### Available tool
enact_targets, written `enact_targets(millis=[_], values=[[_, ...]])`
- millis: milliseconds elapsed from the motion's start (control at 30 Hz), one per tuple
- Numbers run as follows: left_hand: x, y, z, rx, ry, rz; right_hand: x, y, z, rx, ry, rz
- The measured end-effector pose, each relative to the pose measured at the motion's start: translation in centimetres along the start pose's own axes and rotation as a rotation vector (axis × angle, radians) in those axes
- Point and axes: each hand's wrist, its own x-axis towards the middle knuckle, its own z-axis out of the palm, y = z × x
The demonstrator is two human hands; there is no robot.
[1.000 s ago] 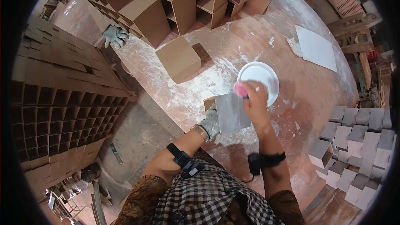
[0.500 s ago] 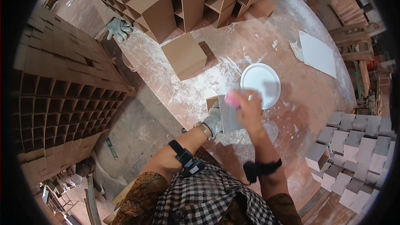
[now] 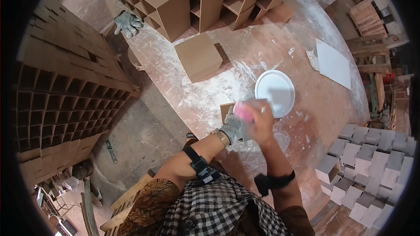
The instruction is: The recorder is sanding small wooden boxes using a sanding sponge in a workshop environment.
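My left hand point(image 3: 233, 128), in a grey knit glove, grips a small open-ended box point(image 3: 248, 133). The box has a grey coated face and a bare brown board edge on its left. My right hand point(image 3: 263, 124) is bare and closed round a pink sponge point(image 3: 243, 111), blurred by motion, against the grey face. Much of that face is hidden behind the hand. Just beyond the right hand lies a round white tray point(image 3: 260, 83) with a raised rim. A plain brown box point(image 3: 197, 57) lies farther off on the dusty, white-smeared table point(image 3: 175, 91).
Stacked brown open boxes point(image 3: 168, 11) rise at the table's far side, a loose grey glove point(image 3: 128, 24) beside them. A tall stack of brown boxes point(image 3: 57, 83) stands left. Grey-coated boxes point(image 3: 367, 159) are piled at right. A white sheet point(image 3: 333, 63) lies far right.
The pink sponge and my right hand have shifted slightly left over the box's grey face. My left hand keeps its grip on the box. The whole view has shifted slightly.
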Motion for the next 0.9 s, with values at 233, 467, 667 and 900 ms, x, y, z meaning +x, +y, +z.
enact_targets(millis=[233, 467, 667, 900], values=[[0.4, -4.1, -1.8, 1.096, -0.247, 0.032, -4.1, -1.6, -1.3, 0.059, -0.118, -0.117], [0.3, -1.5, -0.2, 0.019, -0.061, -0.175, 3.2, 1.0, 1.0, 0.042, 0.045, 0.031], [-0.5, 0.2, -1.0, 0.718, -0.114, 0.006, -5.0, -3.0, -1.7, 0.000, -0.156, -0.083], [0.6, -1.9, -1.9, 1.192, -0.284, 0.250, -14.4, -5.0, -4.5, 0.331, 0.129, 0.354]])
